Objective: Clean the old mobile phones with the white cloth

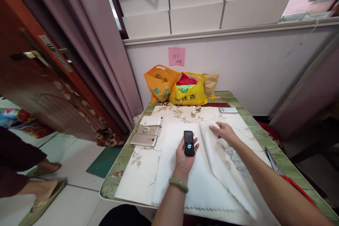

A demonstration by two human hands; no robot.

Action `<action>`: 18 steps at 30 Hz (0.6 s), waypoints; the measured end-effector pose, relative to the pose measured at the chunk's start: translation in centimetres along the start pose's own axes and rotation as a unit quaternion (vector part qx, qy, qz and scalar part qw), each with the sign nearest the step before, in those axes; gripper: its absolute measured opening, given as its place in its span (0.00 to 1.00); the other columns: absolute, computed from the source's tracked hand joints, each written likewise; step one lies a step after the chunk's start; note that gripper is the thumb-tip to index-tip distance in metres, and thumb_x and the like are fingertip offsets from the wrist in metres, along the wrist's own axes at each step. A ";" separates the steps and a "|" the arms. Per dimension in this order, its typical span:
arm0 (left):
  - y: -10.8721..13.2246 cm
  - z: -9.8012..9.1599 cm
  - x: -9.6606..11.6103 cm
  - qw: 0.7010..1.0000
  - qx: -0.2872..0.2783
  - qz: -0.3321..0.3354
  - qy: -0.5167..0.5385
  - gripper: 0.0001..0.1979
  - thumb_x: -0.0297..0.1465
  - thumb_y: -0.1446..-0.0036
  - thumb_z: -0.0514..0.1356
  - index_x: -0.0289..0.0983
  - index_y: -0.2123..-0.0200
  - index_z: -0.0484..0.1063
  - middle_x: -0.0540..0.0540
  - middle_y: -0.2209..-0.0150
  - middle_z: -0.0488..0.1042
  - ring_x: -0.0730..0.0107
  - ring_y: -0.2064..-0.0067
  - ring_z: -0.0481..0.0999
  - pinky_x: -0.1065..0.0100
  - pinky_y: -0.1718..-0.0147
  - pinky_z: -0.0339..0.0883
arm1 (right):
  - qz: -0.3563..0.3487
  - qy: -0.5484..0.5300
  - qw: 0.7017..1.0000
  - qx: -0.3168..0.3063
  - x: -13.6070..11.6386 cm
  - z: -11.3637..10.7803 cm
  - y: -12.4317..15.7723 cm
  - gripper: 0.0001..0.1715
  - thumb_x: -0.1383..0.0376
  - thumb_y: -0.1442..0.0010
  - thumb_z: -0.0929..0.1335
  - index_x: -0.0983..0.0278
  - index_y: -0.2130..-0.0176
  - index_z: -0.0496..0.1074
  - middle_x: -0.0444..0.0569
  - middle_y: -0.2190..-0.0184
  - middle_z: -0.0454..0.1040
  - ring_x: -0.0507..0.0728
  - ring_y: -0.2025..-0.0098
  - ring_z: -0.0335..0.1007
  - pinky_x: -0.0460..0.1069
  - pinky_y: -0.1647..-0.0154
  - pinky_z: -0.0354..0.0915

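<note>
Lowest in the frame, a pale green bangle [178, 184] circles the left wrist. Just above it, in the middle of the frame, the left hand [184, 157] is closed around a small black bar phone [189, 143], held face up over the table. The phone's long axis runs straight up the frame. Its screen end points at the far wall and its lower end sits in the palm.

Under both hands lies a white cloth with a scalloped near edge [196, 180], spread on a floral table cover. A flap is folded over on the right. The right hand [224, 130] rests on the top of that fold, fingers stretched left. It may be pinching the edge, but the view is too small to say.

At the right edge of the green marbled table [116, 169] lie red-handled scissors [275, 165].

Left of centre, three pale smartphones [147, 130] lie side by side in a row.

Further up, a tiny bottle [193, 111] stands, and a silver smartphone [228, 110] lies to its right.

At the far end sit an orange carrier bag [160, 83], a yellow carrier bag [188, 93] and a brown paper bag [211, 83]. Above them a pink paper note [176, 56] is stuck on the wall.

At lower left, another person's sandalled feet [42, 183] stand on the tiled floor.
</note>
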State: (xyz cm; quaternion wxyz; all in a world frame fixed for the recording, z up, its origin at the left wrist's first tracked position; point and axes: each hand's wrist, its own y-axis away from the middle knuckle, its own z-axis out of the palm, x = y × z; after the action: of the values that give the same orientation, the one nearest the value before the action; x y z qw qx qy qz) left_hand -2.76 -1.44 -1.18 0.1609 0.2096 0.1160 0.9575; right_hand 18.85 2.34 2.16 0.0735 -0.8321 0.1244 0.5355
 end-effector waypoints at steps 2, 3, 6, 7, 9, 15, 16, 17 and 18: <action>0.0 0.0 0.0 1.000 0.002 -0.004 -0.003 0.15 0.33 0.43 0.59 0.36 0.53 0.73 0.40 0.52 0.76 0.58 0.55 0.77 0.59 0.57 0.70 | 0.030 -0.107 0.994 -0.009 -1.4 -0.9 0.0 0.25 0.50 0.53 0.73 0.65 0.62 0.73 0.46 0.74 0.75 0.52 0.77 0.68 0.43 0.81 0.59; -0.1 0.0 0.0 1.000 0.002 -0.009 -0.004 0.15 0.33 0.43 0.59 0.35 0.53 0.73 0.39 0.52 0.76 0.58 0.55 0.77 0.59 0.57 0.70 | 0.040 -0.147 0.988 -0.011 -2.3 -1.0 0.2 0.26 0.50 0.53 0.73 0.65 0.61 0.73 0.45 0.74 0.74 0.50 0.77 0.67 0.42 0.82 0.57; -0.3 -0.1 -0.1 1.000 0.001 -0.015 0.002 0.15 0.35 0.42 0.59 0.35 0.54 0.73 0.39 0.53 0.76 0.57 0.54 0.77 0.58 0.56 0.69 | 0.035 -0.208 0.976 -0.045 -4.6 0.0 1.2 0.26 0.49 0.52 0.73 0.64 0.60 0.72 0.45 0.72 0.74 0.49 0.78 0.66 0.42 0.82 0.60; -0.3 -0.1 -0.1 1.000 0.000 -0.011 0.010 0.16 0.36 0.42 0.58 0.35 0.54 0.74 0.39 0.54 0.77 0.58 0.54 0.77 0.58 0.56 0.69 | 0.031 -0.222 0.970 -0.097 -5.2 0.7 1.6 0.25 0.47 0.49 0.71 0.64 0.60 0.72 0.47 0.70 0.75 0.50 0.76 0.68 0.43 0.78 0.65; -0.3 -0.1 -0.1 1.000 -0.007 -0.007 0.024 0.17 0.40 0.41 0.57 0.36 0.53 0.74 0.39 0.55 0.77 0.57 0.54 0.76 0.57 0.54 0.68 | 0.025 -0.218 0.958 -0.183 -5.6 2.7 2.2 0.28 0.44 0.42 0.65 0.65 0.59 0.73 0.53 0.65 0.76 0.55 0.69 0.73 0.49 0.69 0.71; 0.1 -0.1 0.1 0.998 -0.001 -0.039 0.042 0.25 0.49 0.43 0.55 0.40 0.50 0.72 0.39 0.52 0.76 0.53 0.50 0.75 0.52 0.50 0.66 | -0.249 0.139 0.955 -0.081 -3.2 9.0 4.6 0.21 0.58 0.36 0.60 0.63 0.49 0.71 0.56 0.46 0.70 0.62 0.42 0.62 0.61 0.39 0.54; 0.1 -0.1 0.2 0.998 0.002 -0.039 0.049 0.25 0.50 0.43 0.54 0.39 0.50 0.72 0.39 0.52 0.76 0.53 0.49 0.74 0.53 0.49 0.65 | -0.299 0.181 0.929 -0.123 -2.8 9.7 5.0 0.22 0.60 0.35 0.59 0.63 0.45 0.69 0.55 0.42 0.67 0.62 0.38 0.57 0.62 0.36 0.48; 0.0 -0.2 0.2 0.998 0.001 -0.040 0.055 0.26 0.50 0.42 0.53 0.39 0.50 0.72 0.39 0.51 0.75 0.54 0.48 0.74 0.54 0.48 0.65 | -0.325 0.209 0.910 -0.153 -2.4 10.2 5.3 0.23 0.62 0.34 0.57 0.62 0.43 0.66 0.53 0.39 0.63 0.60 0.35 0.52 0.62 0.34 0.43; 0.0 -0.2 0.2 0.997 0.000 -0.042 0.059 0.27 0.51 0.42 0.52 0.38 0.50 0.72 0.38 0.51 0.75 0.54 0.47 0.73 0.55 0.48 0.65 | -0.336 0.229 0.896 -0.177 -2.1 10.5 5.4 0.25 0.62 0.33 0.56 0.61 0.39 0.62 0.51 0.37 0.59 0.60 0.33 0.47 0.63 0.33 0.40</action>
State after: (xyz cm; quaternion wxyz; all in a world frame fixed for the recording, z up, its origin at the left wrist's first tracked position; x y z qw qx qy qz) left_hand -3.00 -1.35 -1.27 0.1938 0.1475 0.1342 0.9606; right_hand 7.31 0.12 -0.25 0.0700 -0.9234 -0.2457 0.2863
